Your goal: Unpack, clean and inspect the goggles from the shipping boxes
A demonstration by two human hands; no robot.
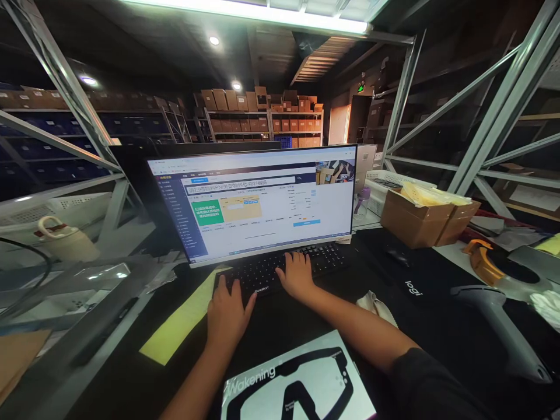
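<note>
Both hands rest on a black keyboard [262, 274] below a lit computer monitor [271, 201]. My left hand [230, 315] lies at the keyboard's left end, its fingers spread and nothing in them. Further right, my right hand [297, 275] has its fingers stretched over the keys, also without holding anything. On the screen are a menu column, a green block and a small camera picture. A white box [324, 373] printed "Wakening" lies between my forearms at the near edge. Beside my left hand is a yellow paper strip [184, 321].
At right lie a grey handheld scanner [503, 326], a black mouse [399, 256] and an orange tape dispenser [483, 262]. An open cardboard box [413, 219] stands behind them. Metal posts [400, 99] frame the desk. A beige cup [67, 239] stands at left.
</note>
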